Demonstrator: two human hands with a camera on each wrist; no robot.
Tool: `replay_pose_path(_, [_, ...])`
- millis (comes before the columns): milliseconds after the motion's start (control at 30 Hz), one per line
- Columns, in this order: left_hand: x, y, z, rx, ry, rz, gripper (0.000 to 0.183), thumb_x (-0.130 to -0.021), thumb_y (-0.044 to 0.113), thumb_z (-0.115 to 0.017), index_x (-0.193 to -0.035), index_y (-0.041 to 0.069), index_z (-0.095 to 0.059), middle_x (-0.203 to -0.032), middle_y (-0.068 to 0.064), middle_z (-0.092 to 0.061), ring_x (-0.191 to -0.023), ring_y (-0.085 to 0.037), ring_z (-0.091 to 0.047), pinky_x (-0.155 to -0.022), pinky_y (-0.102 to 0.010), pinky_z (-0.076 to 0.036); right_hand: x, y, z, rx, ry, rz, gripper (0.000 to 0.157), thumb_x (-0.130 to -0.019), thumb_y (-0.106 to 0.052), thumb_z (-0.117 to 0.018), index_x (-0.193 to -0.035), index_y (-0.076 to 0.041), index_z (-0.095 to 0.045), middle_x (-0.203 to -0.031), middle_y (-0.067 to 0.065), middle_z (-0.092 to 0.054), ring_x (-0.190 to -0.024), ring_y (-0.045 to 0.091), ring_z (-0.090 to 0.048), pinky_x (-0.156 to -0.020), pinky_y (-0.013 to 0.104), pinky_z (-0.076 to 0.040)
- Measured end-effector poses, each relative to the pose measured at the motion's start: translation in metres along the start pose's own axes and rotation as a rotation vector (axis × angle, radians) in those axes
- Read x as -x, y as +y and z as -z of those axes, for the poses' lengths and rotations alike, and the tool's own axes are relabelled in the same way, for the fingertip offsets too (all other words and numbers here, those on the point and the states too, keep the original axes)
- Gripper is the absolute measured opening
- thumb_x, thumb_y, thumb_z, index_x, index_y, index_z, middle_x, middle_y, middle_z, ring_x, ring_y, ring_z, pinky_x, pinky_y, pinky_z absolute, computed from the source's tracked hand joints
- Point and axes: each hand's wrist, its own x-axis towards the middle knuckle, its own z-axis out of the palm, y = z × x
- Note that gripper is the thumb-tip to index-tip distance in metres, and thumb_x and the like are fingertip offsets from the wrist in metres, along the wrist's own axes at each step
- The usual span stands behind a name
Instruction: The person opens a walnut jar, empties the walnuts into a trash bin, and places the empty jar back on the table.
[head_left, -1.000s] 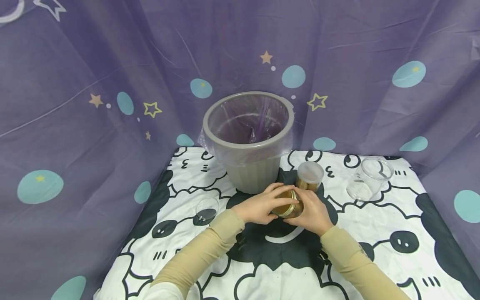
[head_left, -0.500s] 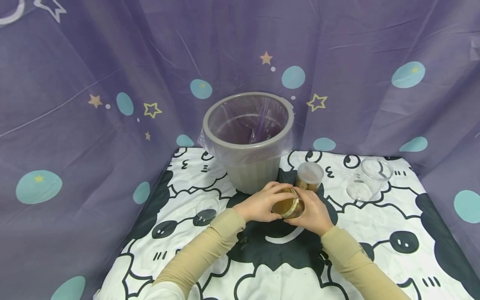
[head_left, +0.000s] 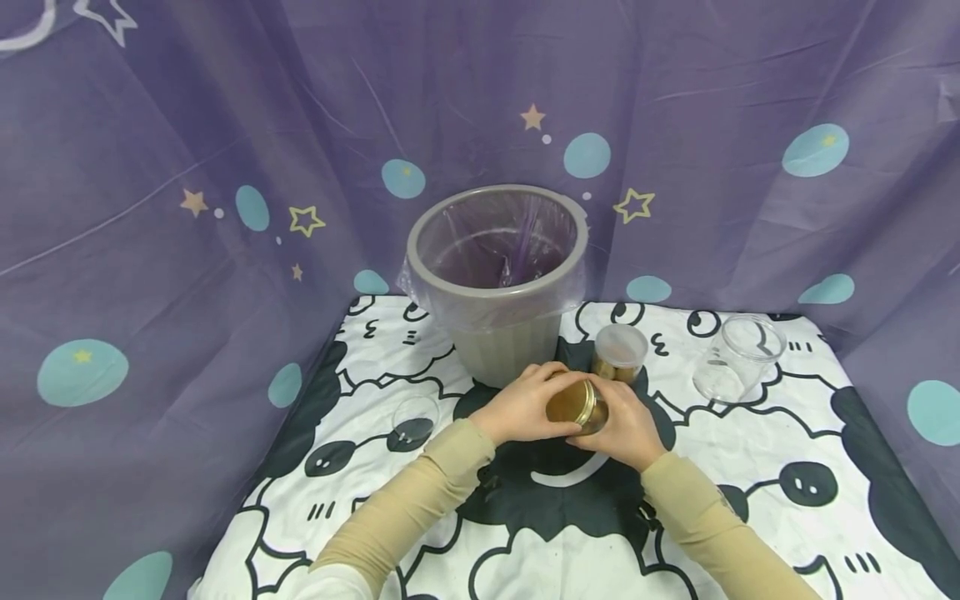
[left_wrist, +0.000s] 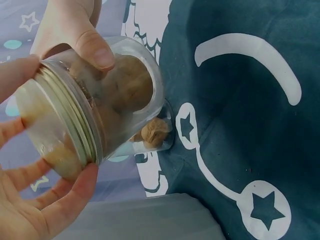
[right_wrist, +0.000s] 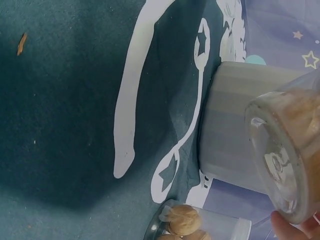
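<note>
In the head view, both hands are on a clear jar point(head_left: 592, 415) of walnuts, lying tilted above the cloth in front of the bin. My left hand point(head_left: 527, 406) grips the rim of its lid point(left_wrist: 50, 117), fingers spread round the edge in the left wrist view. The right hand point(head_left: 626, 423) holds the jar's body, its thumb on the clear wall. The lid is see-through with a yellowish ribbed rim and sits on the jar. In the right wrist view, the jar's round base point(right_wrist: 277, 167) faces the camera. A second walnut jar point(head_left: 620, 354) with a whitish lid stands just behind.
A grey bin point(head_left: 506, 342) with a clear liner stands behind the hands. An open clear jar point(head_left: 729, 375) is at the right, and a clear round disc point(head_left: 415, 418) lies at the left. A small brown scrap point(right_wrist: 21, 44) is on the patterned cloth. Purple curtains hang behind.
My left hand's fingers have shifted round the lid, and the lid end has turned slightly toward the left. The right hand stays nearly in place on the jar.
</note>
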Motion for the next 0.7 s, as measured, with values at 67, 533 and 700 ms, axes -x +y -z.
replay_pose_path(67, [0.0005,0.0012,-0.0014,0.004,0.018,0.044,0.068,-0.08,0.05,-0.067,-0.139,0.026,-0.042,-0.126,-0.004,-0.049,-0.105,-0.021,-0.05,-0.087,-0.031,-0.049,0.0002,-0.0006,-0.0005,-0.005,-0.008,-0.007,0.095,-0.048,-0.035,-0.09,-0.13,-0.011,-0.049,-0.117,0.014,-0.058,-0.106,0.03,-0.055,-0.08,0.05,-0.051])
replay_pose_path(533, [0.002,0.0039,-0.0077,-0.122,0.032,0.06,0.088,-0.081,0.062,-0.056,-0.149,0.02,-0.018,-0.146,-0.016,-0.03,-0.131,-0.032,-0.039,-0.093,-0.042,-0.05,-0.0001,-0.0031,-0.001,-0.011,-0.001,-0.02,0.093,-0.05,-0.038,-0.089,-0.13,-0.011,-0.05,-0.113,0.015,-0.059,-0.103,0.031,-0.056,-0.08,0.051,-0.051])
replay_pose_path(700, [0.0037,-0.0013,-0.0043,-0.075,0.005,-0.018,0.093,-0.078,0.058,-0.064,-0.15,0.025,-0.015,-0.154,-0.015,-0.009,-0.141,-0.034,-0.02,-0.102,-0.042,-0.043,-0.0005,-0.0027,0.0008,-0.002,0.008,0.0,0.092,-0.052,-0.037,-0.088,-0.129,-0.006,-0.049,-0.115,0.016,-0.06,-0.105,0.031,-0.055,-0.082,0.05,-0.05])
